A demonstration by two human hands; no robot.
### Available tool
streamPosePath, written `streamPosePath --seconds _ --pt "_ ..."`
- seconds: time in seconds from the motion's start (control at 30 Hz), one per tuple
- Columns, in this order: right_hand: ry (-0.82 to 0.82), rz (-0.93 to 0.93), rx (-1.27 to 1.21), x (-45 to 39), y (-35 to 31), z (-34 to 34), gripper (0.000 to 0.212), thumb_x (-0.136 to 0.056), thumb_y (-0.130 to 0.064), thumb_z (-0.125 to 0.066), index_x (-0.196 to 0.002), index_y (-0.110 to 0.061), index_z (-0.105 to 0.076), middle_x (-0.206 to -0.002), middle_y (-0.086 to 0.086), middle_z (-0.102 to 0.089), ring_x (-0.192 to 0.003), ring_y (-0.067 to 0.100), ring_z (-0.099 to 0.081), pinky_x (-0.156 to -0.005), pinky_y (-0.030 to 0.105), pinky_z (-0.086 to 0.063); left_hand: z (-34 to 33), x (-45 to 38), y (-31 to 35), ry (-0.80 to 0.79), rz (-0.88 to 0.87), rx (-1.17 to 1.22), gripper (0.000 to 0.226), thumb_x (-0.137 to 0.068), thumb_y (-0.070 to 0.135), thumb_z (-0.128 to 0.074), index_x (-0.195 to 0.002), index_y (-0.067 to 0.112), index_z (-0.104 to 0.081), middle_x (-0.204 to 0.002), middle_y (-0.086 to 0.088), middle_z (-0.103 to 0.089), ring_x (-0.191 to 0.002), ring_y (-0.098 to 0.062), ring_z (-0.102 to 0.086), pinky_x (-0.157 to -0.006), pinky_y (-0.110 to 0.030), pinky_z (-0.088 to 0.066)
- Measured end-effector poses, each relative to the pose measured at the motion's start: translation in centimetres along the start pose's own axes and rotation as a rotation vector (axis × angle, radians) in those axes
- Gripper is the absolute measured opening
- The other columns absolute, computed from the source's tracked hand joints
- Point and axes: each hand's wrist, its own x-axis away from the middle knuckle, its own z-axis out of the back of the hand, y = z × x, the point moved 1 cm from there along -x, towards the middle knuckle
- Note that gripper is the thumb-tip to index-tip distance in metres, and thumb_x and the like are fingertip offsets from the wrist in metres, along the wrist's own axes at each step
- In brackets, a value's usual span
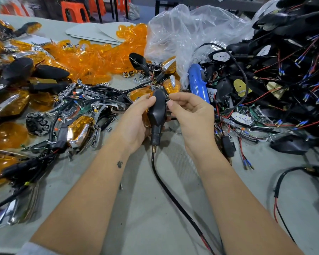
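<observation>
The black turn-signal housing (157, 109) is held just above the middle of the surface (145, 227), between both hands. Its long axis runs away from the person. The broad rounded head points to the far side, and the ribbed stem with its brass thread (154, 145) points back toward the person. A black cable (173, 196) leaves the stem and trails over the surface to the near edge.

The left hand (136, 122) cradles the housing from the left, its grip closed round the body with the thumb on the head. The right hand (190, 115) has a narrow grip, thumb and forefinger pinching at the housing's right edge. Whether something small sits between them cannot be told.

Just behind the hands lie amber lenses (99, 59) and chrome trims (92, 107), crowding the left and far side. A blue power screwdriver (198, 85) lies just beyond the right hand, under a clear plastic bag (188, 34). A heap of black wired housings (284, 61) fills the right side.
</observation>
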Motion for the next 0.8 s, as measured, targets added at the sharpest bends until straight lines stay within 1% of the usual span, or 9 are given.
streamPosePath --seconds 0.1,0.17,0.3,0.4,0.47,0.53,0.63,0.73,0.8 --pt "0.038 -0.002 0.001 -0.07 -0.07 0.15 0.023 -0.085 0.003 -0.072 -0.084 -0.021 -0.071 -0.075 -0.006 -0.069 -0.076 0.009 -0.065 -0.076 0.028 -0.058 -0.12 0.12 0.02 -0.022 -0.021 0.040 0.022 -0.099 0.022 -0.050 -0.114 0.014 -0.064 -0.098 -0.005 -0.073 -0.083 -0.016 -0.070 -0.070 -0.030 -0.059" --pt "0.057 -0.004 -0.003 -0.08 -0.06 0.21 0.023 -0.084 0.002 -0.072 -0.082 -0.020 -0.071 -0.073 -0.006 -0.069 -0.075 0.010 -0.065 -0.073 0.027 -0.058 -0.29 0.26 0.09 -0.033 -0.022 0.061 0.023 -0.099 0.021 -0.050 -0.115 0.013 -0.062 -0.096 -0.005 -0.073 -0.081 -0.015 -0.070 -0.067 -0.028 -0.058" --pt "0.059 0.009 0.023 0.05 -0.07 0.19 0.025 -0.084 0.001 -0.073 -0.078 -0.024 -0.070 -0.072 -0.008 -0.071 -0.075 0.014 -0.066 -0.075 0.032 -0.059 -0.55 0.38 0.09 -0.032 -0.007 0.076 0.029 -0.100 0.020 -0.047 -0.124 0.010 -0.059 -0.102 -0.008 -0.071 -0.081 -0.017 -0.070 -0.071 -0.031 -0.059" --pt "0.040 0.044 0.063 0.12 -0.09 0.18 0.028 -0.084 0.000 -0.073 -0.076 -0.026 -0.070 -0.072 -0.009 -0.071 -0.075 0.015 -0.067 -0.078 0.038 -0.060 -0.59 0.46 0.12 -0.040 -0.004 0.099 0.026 -0.101 0.019 -0.046 -0.121 0.010 -0.060 -0.096 -0.006 -0.072 -0.078 -0.015 -0.071 -0.064 -0.029 -0.058" --pt "0.021 0.069 0.095 0.15 -0.06 0.14 0.027 -0.084 0.001 -0.073 -0.076 -0.026 -0.070 -0.073 -0.009 -0.070 -0.076 0.014 -0.067 -0.079 0.038 -0.060 -0.56 0.50 0.13 -0.050 -0.005 0.114 0.025 -0.102 0.018 -0.044 -0.118 0.011 -0.061 -0.093 -0.004 -0.074 -0.078 -0.015 -0.071 -0.066 -0.028 -0.059" --pt "0.004 0.077 0.111 0.15 -0.03 0.19 0.027 -0.084 0.000 -0.073 -0.077 -0.026 -0.071 -0.074 -0.009 -0.071 -0.076 0.011 -0.068 -0.077 0.033 -0.059 -0.49 0.53 0.08 -0.056 -0.007 0.116 0.024 -0.102 0.019 -0.044 -0.115 0.012 -0.062 -0.091 -0.003 -0.075 -0.078 -0.015 -0.072 -0.069 -0.030 -0.060" --pt "-0.012 0.075 0.131 0.14 0.01 0.38 0.020 -0.084 -0.002 -0.073 -0.083 -0.022 -0.075 -0.079 -0.008 -0.074 -0.079 0.009 -0.070 -0.077 0.025 -0.057 -0.46 0.62 0.05 -0.057 0.001 0.111 0.023 -0.100 0.022 -0.046 -0.113 0.014 -0.063 -0.090 -0.003 -0.075 -0.078 -0.016 -0.073 -0.068 -0.031 -0.059" --pt "-0.031 0.069 0.125 0.13 0.00 0.46 0.016 -0.085 -0.001 -0.072 -0.090 -0.016 -0.077 -0.085 -0.001 -0.076 -0.081 0.010 -0.070 -0.079 0.026 -0.057 -0.53 0.73 0.09 -0.039 0.032 0.149 0.025 -0.098 0.025 -0.047 -0.113 0.014 -0.063 -0.090 -0.004 -0.075 -0.076 -0.018 -0.073 -0.059 -0.030 -0.058" --pt "-0.036 0.057 0.116 0.14 -0.06 0.40 0.017 -0.085 0.000 -0.072 -0.091 -0.016 -0.077 -0.085 0.000 -0.076 -0.078 0.010 -0.069 -0.079 0.028 -0.057 -0.58 0.81 0.11 -0.021 0.056 0.184 0.027 -0.102 0.025 -0.043 -0.114 0.012 -0.063 -0.091 -0.007 -0.075 -0.077 -0.020 -0.073 -0.058 -0.030 -0.057"
